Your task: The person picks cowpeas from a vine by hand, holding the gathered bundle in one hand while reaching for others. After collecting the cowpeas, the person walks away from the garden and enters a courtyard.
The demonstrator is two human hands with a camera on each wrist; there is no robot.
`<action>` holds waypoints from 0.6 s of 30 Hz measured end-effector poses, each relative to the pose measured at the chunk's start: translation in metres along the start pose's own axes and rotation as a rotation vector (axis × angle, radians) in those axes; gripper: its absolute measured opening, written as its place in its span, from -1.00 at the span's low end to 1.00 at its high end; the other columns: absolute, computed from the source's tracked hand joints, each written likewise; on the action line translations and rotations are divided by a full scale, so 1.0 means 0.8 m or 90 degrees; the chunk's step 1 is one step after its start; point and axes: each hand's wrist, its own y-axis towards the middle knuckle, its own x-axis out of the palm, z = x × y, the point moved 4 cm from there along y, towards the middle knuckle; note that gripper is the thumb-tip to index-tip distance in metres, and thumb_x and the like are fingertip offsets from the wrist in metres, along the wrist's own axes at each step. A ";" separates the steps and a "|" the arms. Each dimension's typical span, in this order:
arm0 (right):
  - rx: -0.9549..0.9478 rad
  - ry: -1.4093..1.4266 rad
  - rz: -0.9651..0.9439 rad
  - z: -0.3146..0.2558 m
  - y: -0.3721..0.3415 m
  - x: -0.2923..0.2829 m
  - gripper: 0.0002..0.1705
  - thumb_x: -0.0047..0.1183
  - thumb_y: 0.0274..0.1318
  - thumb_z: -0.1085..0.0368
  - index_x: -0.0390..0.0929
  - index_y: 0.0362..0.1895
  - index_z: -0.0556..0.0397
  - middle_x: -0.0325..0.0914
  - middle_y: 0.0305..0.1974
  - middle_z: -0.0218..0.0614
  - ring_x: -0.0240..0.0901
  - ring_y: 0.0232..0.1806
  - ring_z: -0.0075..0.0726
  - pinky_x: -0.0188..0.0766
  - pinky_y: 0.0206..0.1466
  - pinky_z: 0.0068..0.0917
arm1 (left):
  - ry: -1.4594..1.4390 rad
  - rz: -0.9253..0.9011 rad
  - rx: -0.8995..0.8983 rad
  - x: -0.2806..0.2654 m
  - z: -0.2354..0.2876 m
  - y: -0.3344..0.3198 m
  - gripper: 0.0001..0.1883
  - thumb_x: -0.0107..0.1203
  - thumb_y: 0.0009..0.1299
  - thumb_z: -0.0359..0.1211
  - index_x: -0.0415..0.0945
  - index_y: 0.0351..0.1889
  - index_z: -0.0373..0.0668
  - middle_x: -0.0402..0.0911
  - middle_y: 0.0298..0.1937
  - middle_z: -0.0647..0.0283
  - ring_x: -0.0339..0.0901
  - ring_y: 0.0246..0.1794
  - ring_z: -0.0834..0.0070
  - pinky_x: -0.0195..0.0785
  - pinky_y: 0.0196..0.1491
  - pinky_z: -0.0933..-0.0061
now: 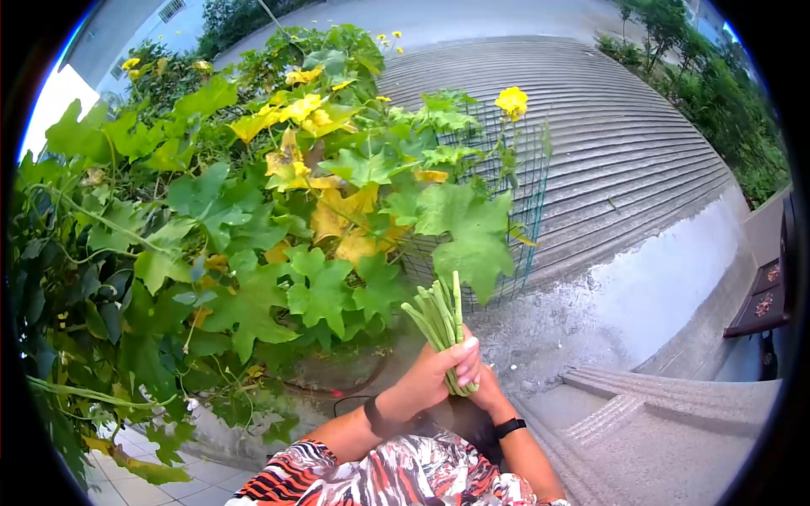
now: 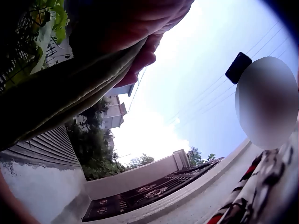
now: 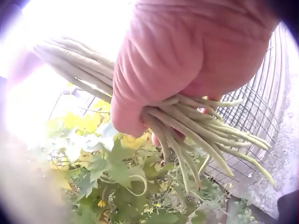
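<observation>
A bundle of long green beans [image 1: 439, 316] stands up from my two hands at chest height, its upper ends slightly spread. My left hand [image 1: 428, 377] grips it from the left, and my right hand [image 1: 487, 391] is close against it on the other side. In the right wrist view, the fingers and thumb of my right hand [image 3: 173, 60] wrap the bundle, and thin bean tips [image 3: 205, 130] fan out past them. The left wrist view shows the beans [image 2: 84, 91] as a dark, shadowed length under my left hand [image 2: 140, 28]. The palms hide the middle of the bundle.
A leafy vine [image 1: 278, 236] with yellow flowers [image 1: 511, 102] fills the left and front, climbing a wire mesh [image 1: 531, 202]. Beyond lies a ridged concrete ramp [image 1: 591, 135]. Concrete steps [image 1: 641, 422] are at the right, and a dark metal gate [image 1: 759, 295] stands farther right.
</observation>
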 end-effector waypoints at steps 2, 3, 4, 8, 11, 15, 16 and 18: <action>0.006 -0.017 0.058 0.017 0.006 -0.038 -0.81 0.14 -0.12 0.24 0.48 -0.41 0.03 0.54 -0.37 -0.16 0.46 -0.27 0.08 0.34 -0.21 -0.16 | 0.014 0.002 -0.001 0.024 -0.004 0.028 -0.84 -0.07 0.45 -0.27 0.26 -0.36 -0.05 0.16 -0.59 0.49 0.15 -0.62 0.65 0.09 -0.52 0.55; -0.016 -0.036 0.084 0.026 0.009 -0.055 -0.82 0.14 -0.13 0.25 0.47 -0.42 0.02 0.54 -0.38 -0.18 0.46 -0.27 0.06 0.34 -0.20 -0.17 | 0.012 -0.014 0.002 0.030 -0.007 0.044 -0.83 -0.07 0.45 -0.25 0.25 -0.36 -0.04 0.17 -0.59 0.49 0.16 -0.62 0.64 0.11 -0.50 0.56; -0.037 -0.055 0.110 0.036 0.010 -0.067 -0.83 0.15 -0.15 0.25 0.47 -0.44 0.00 0.53 -0.39 -0.19 0.46 -0.27 0.04 0.33 -0.19 -0.18 | 0.006 -0.020 0.000 0.040 -0.006 0.057 -0.83 -0.07 0.45 -0.25 0.25 -0.37 -0.04 0.17 -0.59 0.49 0.16 -0.62 0.64 0.10 -0.51 0.56; 0.045 -0.086 0.197 0.056 -0.002 -0.117 -0.78 0.22 -0.14 0.23 0.46 -0.42 0.02 0.54 -0.45 -0.10 0.46 -0.33 0.15 0.37 -0.30 -0.15 | -0.022 -0.069 -0.009 0.078 0.003 0.113 -0.80 -0.07 0.45 -0.23 0.23 -0.40 -0.01 0.17 -0.60 0.49 0.16 -0.63 0.64 0.14 -0.45 0.53; 0.166 -0.065 0.222 0.069 -0.025 -0.154 -0.74 0.24 -0.16 0.24 0.43 -0.44 0.05 0.52 -0.46 -0.07 0.45 -0.33 0.17 0.36 -0.31 -0.14 | -0.093 -0.065 -0.030 0.095 0.003 0.160 -0.77 -0.08 0.46 -0.21 0.23 -0.44 0.00 0.17 -0.62 0.50 0.15 -0.64 0.64 0.19 -0.36 0.50; 0.406 -0.139 0.341 0.186 -0.096 -0.209 -0.80 0.15 -0.11 0.29 0.46 -0.36 0.07 0.54 -0.41 -0.09 0.51 -0.32 0.02 0.39 -0.30 -0.20 | -0.247 -0.075 -0.084 0.103 0.010 0.228 -0.72 -0.08 0.47 -0.15 0.24 -0.47 0.00 0.17 -0.63 0.51 0.16 -0.63 0.66 0.24 -0.34 0.50; 0.486 -0.136 0.380 0.220 -0.122 -0.224 -0.82 0.10 -0.09 0.32 0.48 -0.33 0.09 0.55 -0.42 -0.11 0.53 -0.33 -0.06 0.41 -0.28 -0.24 | -0.264 -0.062 -0.091 0.105 0.010 0.246 -0.72 -0.07 0.47 -0.16 0.25 -0.47 0.00 0.18 -0.63 0.51 0.16 -0.63 0.65 0.24 -0.35 0.49; 0.622 -0.135 0.376 0.236 -0.157 -0.253 -0.78 0.03 -0.08 0.36 0.48 -0.26 0.14 0.54 -0.35 -0.17 0.51 -0.25 -0.24 0.42 -0.14 -0.35 | -0.289 -0.030 -0.107 0.109 0.008 0.272 -0.73 -0.06 0.46 -0.16 0.26 -0.47 0.00 0.18 -0.63 0.51 0.16 -0.63 0.65 0.25 -0.35 0.48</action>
